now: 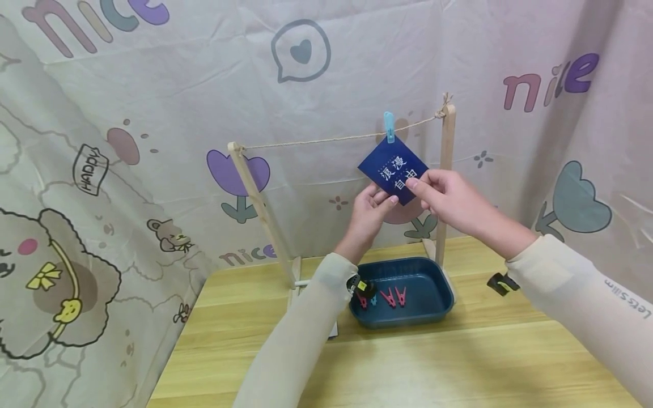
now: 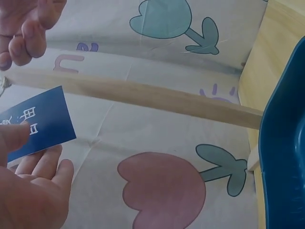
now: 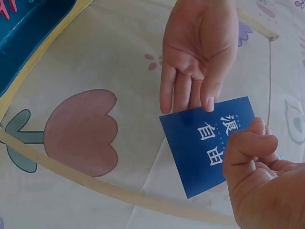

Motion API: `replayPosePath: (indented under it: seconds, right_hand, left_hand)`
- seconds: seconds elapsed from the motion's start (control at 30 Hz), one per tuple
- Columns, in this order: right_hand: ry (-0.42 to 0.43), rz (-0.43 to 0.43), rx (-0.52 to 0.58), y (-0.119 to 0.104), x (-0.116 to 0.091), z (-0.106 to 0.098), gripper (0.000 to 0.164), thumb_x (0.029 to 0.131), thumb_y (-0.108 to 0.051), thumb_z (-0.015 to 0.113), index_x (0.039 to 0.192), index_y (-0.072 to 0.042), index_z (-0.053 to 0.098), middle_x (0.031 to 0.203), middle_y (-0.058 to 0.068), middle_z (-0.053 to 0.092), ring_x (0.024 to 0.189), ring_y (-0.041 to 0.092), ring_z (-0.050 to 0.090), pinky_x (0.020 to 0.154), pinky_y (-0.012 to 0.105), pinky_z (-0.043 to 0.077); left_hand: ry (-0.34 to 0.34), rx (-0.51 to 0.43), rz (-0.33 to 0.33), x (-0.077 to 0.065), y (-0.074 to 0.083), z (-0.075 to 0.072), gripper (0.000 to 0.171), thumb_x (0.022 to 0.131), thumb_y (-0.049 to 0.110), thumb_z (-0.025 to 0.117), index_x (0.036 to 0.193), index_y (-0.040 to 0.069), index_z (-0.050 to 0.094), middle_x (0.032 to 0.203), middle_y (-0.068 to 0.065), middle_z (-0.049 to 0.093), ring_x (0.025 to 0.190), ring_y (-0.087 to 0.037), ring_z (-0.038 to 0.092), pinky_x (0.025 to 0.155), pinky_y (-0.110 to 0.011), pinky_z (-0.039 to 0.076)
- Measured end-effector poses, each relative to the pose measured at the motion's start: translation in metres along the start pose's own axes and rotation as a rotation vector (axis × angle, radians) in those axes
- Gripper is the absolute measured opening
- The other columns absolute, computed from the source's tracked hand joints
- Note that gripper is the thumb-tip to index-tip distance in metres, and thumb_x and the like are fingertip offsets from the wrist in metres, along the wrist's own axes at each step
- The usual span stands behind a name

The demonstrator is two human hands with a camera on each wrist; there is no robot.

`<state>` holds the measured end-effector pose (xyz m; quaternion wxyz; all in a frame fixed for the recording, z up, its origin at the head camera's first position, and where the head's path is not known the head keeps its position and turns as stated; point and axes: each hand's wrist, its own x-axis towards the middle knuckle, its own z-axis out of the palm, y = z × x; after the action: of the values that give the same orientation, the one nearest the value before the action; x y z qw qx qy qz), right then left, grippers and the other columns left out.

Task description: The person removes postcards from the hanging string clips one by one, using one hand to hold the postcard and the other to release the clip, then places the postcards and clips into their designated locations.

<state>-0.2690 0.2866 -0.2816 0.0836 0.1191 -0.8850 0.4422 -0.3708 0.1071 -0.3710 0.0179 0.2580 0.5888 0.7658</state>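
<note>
A dark blue card (image 1: pixel 390 164) with white characters hangs tilted by one corner from a light blue clothespin (image 1: pixel 389 126) on a twine line (image 1: pixel 316 140). My left hand (image 1: pixel 364 218) pinches the card's lower edge, thumb on the printed face and fingers behind. In the right wrist view this left hand (image 3: pixel 200 52) has its thumb at the card (image 3: pixel 190 152). My right hand (image 1: pixel 451 195) overlaps the card's right side in the head view. The left wrist view shows a gap between the right hand (image 2: pixel 26 31), fingers loosely curled, and the card (image 2: pixel 45 119).
Two wooden posts (image 1: pixel 447 141) hold the line. Below stands a dark blue tray (image 1: pixel 423 317) with several pink clothespins (image 1: pixel 400 296) and a small blue one (image 1: pixel 373 300). A printed curtain (image 1: pixel 331 68) hangs behind the wooden table (image 1: pixel 229 328).
</note>
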Motion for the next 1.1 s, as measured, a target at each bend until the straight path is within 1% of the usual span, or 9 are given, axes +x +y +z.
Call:
replayPosePath:
  seconds: [0.1,0.3,0.43,0.53,0.6,0.7,0.83,0.93,1.1]
  right_hand:
    - [0.012,0.007,0.003,-0.002,0.001,0.0,0.053,0.11,-0.06,0.053,0.105,-0.008,0.063,0.08,0.005,0.061,0.064,0.023,0.054,0.052,0.034,0.045]
    - [0.03,-0.016,-0.007,-0.007,0.004,0.0,0.055,0.11,-0.058,0.054,0.106,-0.004,0.063,0.083,0.006,0.063,0.071,0.025,0.056,0.056,0.034,0.048]
    - [0.063,-0.045,-0.01,-0.012,0.008,0.0,0.055,0.11,-0.057,0.055,0.106,-0.002,0.063,0.084,0.01,0.064,0.074,0.026,0.056,0.057,0.033,0.048]
    - [0.112,-0.089,-0.006,-0.018,0.016,-0.001,0.051,0.111,-0.053,0.057,0.105,-0.003,0.064,0.088,0.013,0.065,0.078,0.025,0.058,0.06,0.03,0.049]
    - [0.154,-0.12,-0.005,-0.021,0.021,-0.002,0.047,0.11,-0.05,0.059,0.104,-0.004,0.065,0.091,0.014,0.066,0.08,0.024,0.059,0.062,0.027,0.05]
    - [0.225,-0.17,0.006,-0.027,0.031,-0.006,0.04,0.11,-0.045,0.063,0.103,-0.006,0.066,0.094,0.008,0.066,0.082,0.021,0.059,0.066,0.022,0.051]
    - [0.316,-0.202,0.053,-0.036,0.043,-0.013,0.033,0.108,-0.04,0.068,0.103,-0.007,0.066,0.096,-0.001,0.064,0.084,0.014,0.062,0.074,0.018,0.051]
    - [0.367,-0.215,0.082,-0.04,0.05,-0.018,0.029,0.106,-0.039,0.07,0.104,-0.01,0.067,0.101,-0.005,0.063,0.085,0.012,0.065,0.078,0.018,0.052]
    - [0.412,-0.24,0.08,-0.046,0.06,-0.02,0.027,0.106,-0.038,0.07,0.112,-0.012,0.067,0.113,-0.005,0.062,0.079,0.015,0.064,0.077,0.022,0.052]
  left_hand:
    - [0.021,0.006,-0.003,-0.002,0.0,0.002,0.049,0.105,-0.004,0.066,0.153,-0.004,0.055,0.147,-0.024,0.067,0.139,-0.034,0.066,0.117,-0.038,0.054]
    - [0.083,0.004,0.007,-0.007,0.002,0.007,0.039,0.105,-0.001,0.066,0.145,-0.005,0.062,0.139,-0.024,0.072,0.133,-0.032,0.07,0.114,-0.038,0.056]
    - [0.119,0.017,0.006,-0.009,0.006,0.01,0.034,0.107,-0.001,0.064,0.141,-0.006,0.065,0.133,-0.027,0.074,0.126,-0.03,0.074,0.111,-0.038,0.058]
    - [0.141,0.043,-0.01,-0.011,0.008,0.012,0.031,0.108,0.001,0.064,0.138,-0.005,0.067,0.129,-0.026,0.076,0.119,-0.026,0.076,0.11,-0.041,0.059]
    - [0.152,0.046,-0.023,-0.012,0.01,0.014,0.03,0.108,0.002,0.063,0.137,-0.005,0.068,0.127,-0.026,0.077,0.114,-0.023,0.077,0.111,-0.045,0.059]
    - [0.163,0.029,-0.039,-0.013,0.011,0.016,0.029,0.108,0.002,0.063,0.136,-0.005,0.068,0.125,-0.026,0.077,0.109,-0.02,0.077,0.113,-0.052,0.056]
    - [0.171,0.001,-0.039,-0.014,0.012,0.019,0.029,0.108,0.0,0.063,0.136,-0.006,0.068,0.125,-0.028,0.076,0.107,-0.016,0.076,0.117,-0.056,0.052]
    - [0.175,-0.008,-0.032,-0.014,0.014,0.021,0.028,0.107,-0.001,0.063,0.134,-0.007,0.069,0.124,-0.029,0.076,0.105,-0.014,0.075,0.118,-0.056,0.051]
    - [0.175,0.001,-0.037,-0.015,0.014,0.021,0.027,0.107,0.0,0.063,0.134,-0.006,0.069,0.121,-0.029,0.077,0.098,-0.008,0.074,0.112,-0.048,0.058]
